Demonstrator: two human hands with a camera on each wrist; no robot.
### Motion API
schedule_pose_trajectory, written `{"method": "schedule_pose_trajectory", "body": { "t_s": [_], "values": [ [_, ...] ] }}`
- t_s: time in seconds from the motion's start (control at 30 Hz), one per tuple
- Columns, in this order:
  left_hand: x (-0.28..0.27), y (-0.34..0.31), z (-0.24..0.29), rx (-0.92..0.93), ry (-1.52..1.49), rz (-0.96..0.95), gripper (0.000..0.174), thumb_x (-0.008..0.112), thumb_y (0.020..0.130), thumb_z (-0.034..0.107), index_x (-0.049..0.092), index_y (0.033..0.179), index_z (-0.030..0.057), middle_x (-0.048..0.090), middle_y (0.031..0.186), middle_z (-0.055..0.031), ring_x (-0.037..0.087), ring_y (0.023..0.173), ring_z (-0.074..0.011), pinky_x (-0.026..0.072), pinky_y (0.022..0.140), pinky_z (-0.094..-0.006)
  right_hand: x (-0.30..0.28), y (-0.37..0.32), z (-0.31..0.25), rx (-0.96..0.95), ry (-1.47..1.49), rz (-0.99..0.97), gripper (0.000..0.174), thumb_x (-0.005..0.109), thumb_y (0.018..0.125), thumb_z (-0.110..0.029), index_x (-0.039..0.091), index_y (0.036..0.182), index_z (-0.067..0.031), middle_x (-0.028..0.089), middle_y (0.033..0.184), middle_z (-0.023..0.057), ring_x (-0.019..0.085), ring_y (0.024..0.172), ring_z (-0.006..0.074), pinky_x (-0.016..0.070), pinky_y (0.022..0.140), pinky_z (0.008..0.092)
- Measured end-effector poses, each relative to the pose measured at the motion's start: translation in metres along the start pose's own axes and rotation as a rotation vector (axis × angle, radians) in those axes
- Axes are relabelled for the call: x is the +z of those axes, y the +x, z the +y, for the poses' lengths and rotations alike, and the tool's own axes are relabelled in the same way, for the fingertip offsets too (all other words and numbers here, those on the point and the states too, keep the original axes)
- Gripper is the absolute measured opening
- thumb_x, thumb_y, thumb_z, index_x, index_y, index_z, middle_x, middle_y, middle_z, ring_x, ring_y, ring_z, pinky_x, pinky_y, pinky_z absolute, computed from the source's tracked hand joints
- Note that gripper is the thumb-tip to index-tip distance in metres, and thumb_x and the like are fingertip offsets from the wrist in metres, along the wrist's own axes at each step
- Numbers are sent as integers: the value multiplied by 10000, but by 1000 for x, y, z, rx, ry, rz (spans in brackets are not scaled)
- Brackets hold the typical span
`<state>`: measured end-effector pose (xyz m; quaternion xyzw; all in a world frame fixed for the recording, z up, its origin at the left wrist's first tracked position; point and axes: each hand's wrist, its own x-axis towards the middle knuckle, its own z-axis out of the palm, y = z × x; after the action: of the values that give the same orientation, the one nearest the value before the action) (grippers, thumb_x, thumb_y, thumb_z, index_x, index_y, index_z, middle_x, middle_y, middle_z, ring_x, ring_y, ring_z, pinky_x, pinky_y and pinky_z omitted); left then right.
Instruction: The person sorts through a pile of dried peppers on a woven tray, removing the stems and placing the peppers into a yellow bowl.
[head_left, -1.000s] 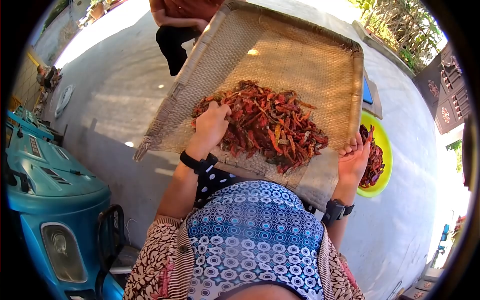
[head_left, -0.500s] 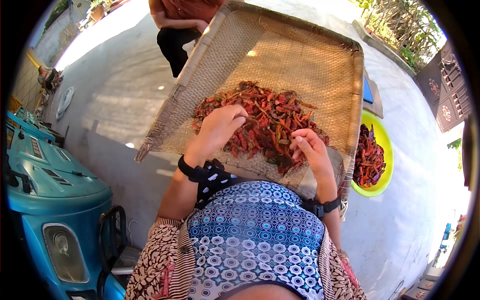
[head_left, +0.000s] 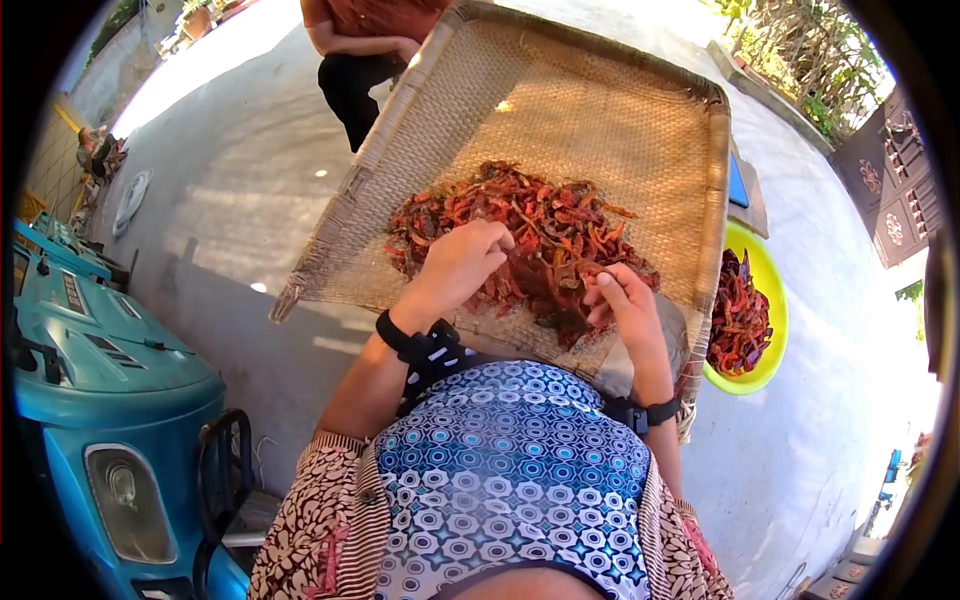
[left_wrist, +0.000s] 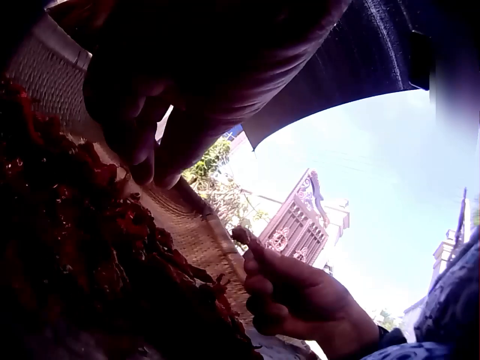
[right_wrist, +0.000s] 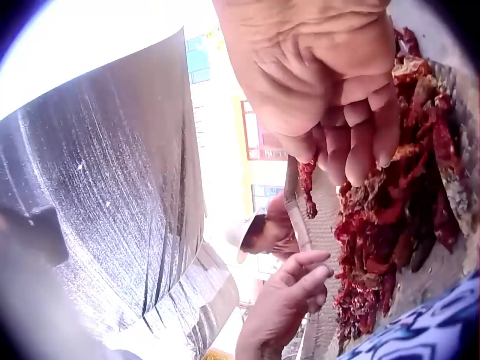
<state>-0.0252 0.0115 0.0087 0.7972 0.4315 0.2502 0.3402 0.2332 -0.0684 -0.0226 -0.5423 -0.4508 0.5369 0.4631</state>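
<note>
Dried red chilies (head_left: 520,215) lie heaped on a woven bamboo tray (head_left: 620,130) before the person's lap. My right hand (head_left: 628,305) is over the heap's near right side; a shrivelled chili (right_wrist: 307,191) is pinched at its fingertips and sticks out past them. To its left, my left hand (head_left: 465,265) hovers over the heap with fingers loosely bent. In the right wrist view, nothing shows between the left hand's (right_wrist: 289,304) thumb and forefinger. Between the hands, part of the heap looks blurred in the head view.
A yellow-green basin (head_left: 770,345) of dark red chilies stands on the ground to the right. Beyond the tray's far left side sits another person (head_left: 375,50). A teal vehicle (head_left: 120,370) stands at the left. A blue flat object (head_left: 738,185) lies beside the tray.
My right hand came from the basin side back over the heap, fingers now around a chili. My left hand shifted from the heap's left part rightward, nearer to the right hand.
</note>
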Motion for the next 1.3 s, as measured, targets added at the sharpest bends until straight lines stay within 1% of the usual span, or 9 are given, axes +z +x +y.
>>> {"method": "schedule_pose_trajectory", "body": {
  "t_s": [0.13, 0.2, 0.37, 0.53, 0.73, 0.87, 1.07, 1.17, 1.3],
  "values": [
    [8, -4, -29, 15, 232, -41, 158, 607, 830, 44, 643, 981, 72, 555, 896, -107, 578, 856, -289, 474, 749, -382, -47, -12, -3, -165, 350, 382, 259, 511, 1005, -307, 612, 1057, -74, 614, 779, -2, 534, 599, 103, 459, 570, 254],
    [13, -5, -36, 28, 314, -33, 158, 619, 814, 40, 645, 959, 96, 533, 908, -109, 579, 859, -302, 479, 738, -389, -79, -15, 7, -314, 821, 442, 272, 501, 1005, -334, 603, 1100, -101, 599, 819, -21, 493, 637, 103, 427, 603, 254],
    [9, -5, -25, 86, 254, 46, 117, 651, 811, 82, 637, 926, 95, 536, 894, -96, 587, 849, -293, 482, 728, -392, -84, -17, 11, -267, 719, 462, 272, 493, 1005, -317, 601, 1142, -108, 603, 858, -18, 498, 654, 95, 425, 601, 244],
    [2, 0, 3, 85, 136, -49, 127, 667, 837, 132, 644, 920, 38, 545, 823, -88, 581, 772, -239, 467, 702, -350, -6, -5, -4, -38, 56, -29, 218, 548, 990, -224, 590, 1119, -53, 631, 808, 31, 573, 596, 84, 470, 539, 221],
    [9, -1, 7, 35, -32, -108, 168, 661, 818, 153, 641, 945, 44, 595, 841, -96, 601, 802, -249, 482, 707, -375, 39, 5, -8, -13, -152, -253, 227, 545, 997, -266, 597, 1001, -46, 646, 797, 16, 581, 604, 67, 469, 542, 216],
    [10, 1, 0, 15, 28, -102, 210, 679, 807, 112, 633, 1003, 55, 583, 886, -102, 600, 801, -261, 482, 705, -381, 20, 3, 1, 37, -63, -147, 231, 525, 1007, -269, 599, 970, -53, 638, 763, 20, 586, 581, 72, 477, 529, 218],
    [28, -3, -24, 27, 352, -153, 208, 688, 801, 99, 607, 992, 93, 526, 971, -121, 612, 814, -313, 487, 669, -415, -52, -13, -2, -155, 305, 361, 290, 499, 1010, -324, 613, 1046, -59, 618, 785, 8, 540, 585, 103, 456, 541, 253],
    [31, -4, -21, 62, 382, -119, 150, 676, 818, 114, 600, 945, 90, 515, 942, -124, 610, 814, -319, 487, 652, -417, -95, -18, 10, -358, 795, 394, 337, 453, 1018, -373, 586, 1162, -99, 585, 879, -16, 482, 679, 110, 413, 606, 263],
    [26, 0, -15, 108, 256, 3, 142, 631, 884, 178, 594, 989, 89, 531, 929, -115, 584, 820, -295, 468, 691, -399, -88, -19, 13, -283, 660, 414, 308, 472, 1016, -324, 587, 1177, -88, 599, 861, -10, 512, 671, 101, 429, 594, 252]
  ]
}}
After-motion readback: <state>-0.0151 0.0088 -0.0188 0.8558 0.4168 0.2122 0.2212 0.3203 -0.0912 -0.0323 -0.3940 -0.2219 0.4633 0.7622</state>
